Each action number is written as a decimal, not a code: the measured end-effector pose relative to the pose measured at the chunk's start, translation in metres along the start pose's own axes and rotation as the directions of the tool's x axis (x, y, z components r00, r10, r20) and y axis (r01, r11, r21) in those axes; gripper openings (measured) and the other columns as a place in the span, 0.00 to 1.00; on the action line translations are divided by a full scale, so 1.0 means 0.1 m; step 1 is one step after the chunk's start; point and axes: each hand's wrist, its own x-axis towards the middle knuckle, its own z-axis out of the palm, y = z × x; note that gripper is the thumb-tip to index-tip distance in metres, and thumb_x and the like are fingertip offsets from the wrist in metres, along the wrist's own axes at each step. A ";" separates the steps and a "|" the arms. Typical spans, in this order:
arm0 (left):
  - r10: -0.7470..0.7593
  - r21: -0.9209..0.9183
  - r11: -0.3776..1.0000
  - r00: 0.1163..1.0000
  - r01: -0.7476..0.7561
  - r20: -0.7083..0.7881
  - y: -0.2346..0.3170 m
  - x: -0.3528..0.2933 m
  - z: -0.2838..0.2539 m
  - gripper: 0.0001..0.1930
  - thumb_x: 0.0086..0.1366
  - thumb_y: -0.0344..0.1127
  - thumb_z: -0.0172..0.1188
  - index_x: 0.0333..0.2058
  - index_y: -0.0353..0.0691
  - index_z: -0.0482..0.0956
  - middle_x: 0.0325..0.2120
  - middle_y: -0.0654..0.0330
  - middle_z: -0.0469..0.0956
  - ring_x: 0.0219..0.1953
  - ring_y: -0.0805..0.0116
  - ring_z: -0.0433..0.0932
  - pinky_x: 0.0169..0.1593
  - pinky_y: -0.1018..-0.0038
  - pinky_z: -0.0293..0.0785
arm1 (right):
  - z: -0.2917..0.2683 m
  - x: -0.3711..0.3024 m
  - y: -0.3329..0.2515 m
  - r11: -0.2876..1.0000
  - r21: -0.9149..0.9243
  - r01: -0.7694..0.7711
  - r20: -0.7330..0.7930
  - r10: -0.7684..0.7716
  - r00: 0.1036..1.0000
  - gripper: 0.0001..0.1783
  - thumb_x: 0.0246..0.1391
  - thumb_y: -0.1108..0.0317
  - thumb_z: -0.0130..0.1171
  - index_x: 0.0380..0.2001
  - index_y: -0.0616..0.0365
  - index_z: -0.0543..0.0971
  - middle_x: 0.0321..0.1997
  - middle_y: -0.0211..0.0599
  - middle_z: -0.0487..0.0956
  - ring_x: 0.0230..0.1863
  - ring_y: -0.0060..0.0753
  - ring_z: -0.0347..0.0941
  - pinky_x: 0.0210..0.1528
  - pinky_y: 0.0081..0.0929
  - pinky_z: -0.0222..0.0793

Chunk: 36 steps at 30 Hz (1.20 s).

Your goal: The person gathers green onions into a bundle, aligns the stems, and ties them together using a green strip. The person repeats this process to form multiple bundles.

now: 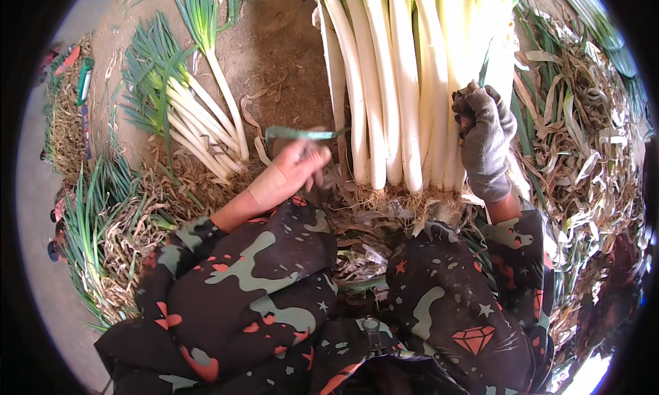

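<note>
A thick bundle of leeks or large green onions lies before me, white stalks with the hairy root ends toward me. My bare left hand, blurred by motion, is left of the bundle with curled fingers. A narrow green strip appears to be gripped in it, reaching toward the stalks. My right hand, in a grey glove, is closed at the bundle's right side. A thin green end sticks up from its fist. Whether both green pieces are one strip is hidden.
A smaller group of thin leeks lies on the dirt at the left. Dry husks and leaves heap up at the right. More green-topped stalks lie at the far left. My knees in patterned clothing are close to the roots.
</note>
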 end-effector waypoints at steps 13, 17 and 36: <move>0.482 0.173 0.870 0.870 -0.462 -0.103 0.60 0.54 0.34 0.19 0.73 0.41 0.51 0.25 0.35 0.75 0.17 0.61 0.73 0.20 0.76 0.71 0.22 0.74 0.65 | -0.11 0.12 -0.23 0.989 -0.057 -0.140 0.079 0.144 0.986 0.11 0.60 0.66 0.55 0.33 0.63 0.81 0.23 0.31 0.79 0.20 0.13 0.67 0.24 0.11 0.62; 0.785 0.588 0.478 0.618 -0.653 0.048 0.65 0.83 0.60 0.12 0.64 0.33 0.60 0.23 0.36 0.73 0.15 0.49 0.72 0.19 0.48 0.75 0.22 0.62 0.71 | -0.02 0.10 -0.23 0.975 -0.084 -0.203 0.150 0.214 0.965 0.11 0.57 0.66 0.55 0.25 0.61 0.79 0.17 0.25 0.71 0.15 0.13 0.56 0.18 0.15 0.51; 0.718 0.465 0.633 0.693 -0.619 -0.056 0.77 0.83 0.94 0.14 0.68 0.37 0.56 0.22 0.38 0.74 0.15 0.47 0.72 0.19 0.44 0.75 0.23 0.57 0.71 | 0.00 0.00 -0.19 0.981 -0.188 0.052 0.197 -0.014 0.980 0.09 0.59 0.64 0.56 0.29 0.56 0.79 0.21 0.22 0.74 0.18 0.11 0.58 0.21 0.15 0.55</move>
